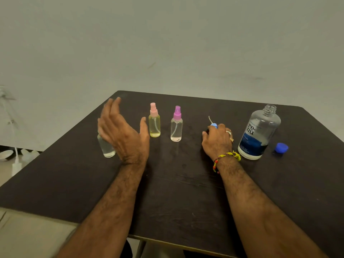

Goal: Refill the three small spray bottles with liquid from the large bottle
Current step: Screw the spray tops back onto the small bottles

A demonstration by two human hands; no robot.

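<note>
From the head view, your left hand [122,133] hangs with fingers spread, holding nothing, just in front of the uncapped small bottle [106,147], probably about to steady it. Your right hand [217,141] curls round the blue spray head [214,125] (its dip tube pokes up), resting it on the table [186,192]. The large bottle [257,132] stands open just beside that hand, its blue cap [281,147] set aside. The pink-topped bottle [154,121] and purple-topped bottle [176,124] stand capped between your hands.

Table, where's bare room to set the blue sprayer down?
Bare patches on the table: the near half between both forearms, and between the purple-capped bottle and right hand. Crowded around the large bottle and blue cap.
</note>
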